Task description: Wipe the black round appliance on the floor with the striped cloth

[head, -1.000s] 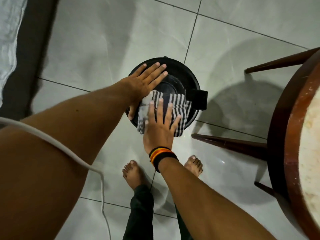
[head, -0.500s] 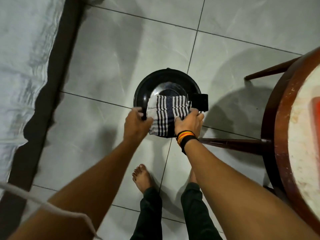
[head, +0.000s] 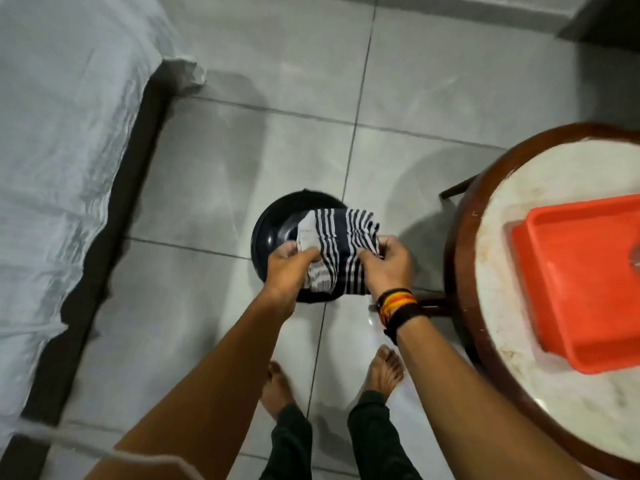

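**Refolding the cloth over the appliance**

Head view: I see the striped cloth [head: 341, 249] held bunched between both hands above the black round appliance [head: 277, 233], which sits on the tiled floor [head: 214, 168] between the bed [head: 52, 133] and the round bench [head: 540, 258]. My left hand [head: 289, 268] pinches the cloth's pale near corner; my right hand [head: 389, 263], the one with the banded wristband [head: 396, 306], closes its grip on the dark striped edge. Whether the cloth touches the lid I cannot tell.

I judge the step to be gathering the cloth into a pad. To do it well, I would fold it flat, keep a clean face down, press with one palm and steady the rim with the other, then sweep in circles from centre to edge, minding the bench leg just beside the appliance.

Count: one appliance, one cloth, two hands, two bare feet, one bench, one orange tray [head: 581, 282] on it, one bed.
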Motion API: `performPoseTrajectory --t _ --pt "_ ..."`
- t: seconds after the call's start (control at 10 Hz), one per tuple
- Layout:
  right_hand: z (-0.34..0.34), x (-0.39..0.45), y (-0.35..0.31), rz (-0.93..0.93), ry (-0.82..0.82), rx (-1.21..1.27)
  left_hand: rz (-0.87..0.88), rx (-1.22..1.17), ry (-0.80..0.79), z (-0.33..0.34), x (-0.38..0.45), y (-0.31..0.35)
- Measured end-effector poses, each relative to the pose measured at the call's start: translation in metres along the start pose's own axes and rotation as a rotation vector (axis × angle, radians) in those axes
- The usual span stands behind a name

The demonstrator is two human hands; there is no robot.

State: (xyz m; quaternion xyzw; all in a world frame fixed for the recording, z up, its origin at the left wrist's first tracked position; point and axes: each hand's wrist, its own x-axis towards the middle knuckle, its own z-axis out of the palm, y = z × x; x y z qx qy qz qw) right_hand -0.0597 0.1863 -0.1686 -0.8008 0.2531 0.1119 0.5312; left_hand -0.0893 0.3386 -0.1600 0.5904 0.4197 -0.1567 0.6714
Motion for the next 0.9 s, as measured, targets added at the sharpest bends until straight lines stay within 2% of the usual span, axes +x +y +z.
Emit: performPoseTrajectory --t 0.1,0.2,0.4,0.5,0.7,0.8,0.9 --pt "-0.077 -0.007 -0.031 -0.011 0.052 0.112 -0.024 -0.021 -0.152 0.036 -0.048 0.037" --pt "-0.161 -0.008 -0.056 -0.002 0.126 0.178 0.043 0.062 -0.235 0.087 -0.101 0.068" --pt "-0.314 0.019 -0.061 0.030 0.302 0.069 0.096 0.109 -0.259 0.234 -0.172 0.074" --pt "-0.355 0.054 -0.037 0.042 0.277 -0.029 0.091 0.122 -0.213 0.298 -0.181 0.053" --pt "-0.361 0.103 0.001 0.098 0.143 -0.238 0.092 0.346 -0.209 0.338 -0.175 -0.004" --pt "-0.352 0.097 0.002 0.139 0.141 -0.395 0.267 0.564 -0.127 0.334 -0.184 -0.002" --pt "-0.339 0.080 -0.006 -0.020 0.202 -0.564 0.588 0.704 -0.061 0.323 -0.191 0.019"
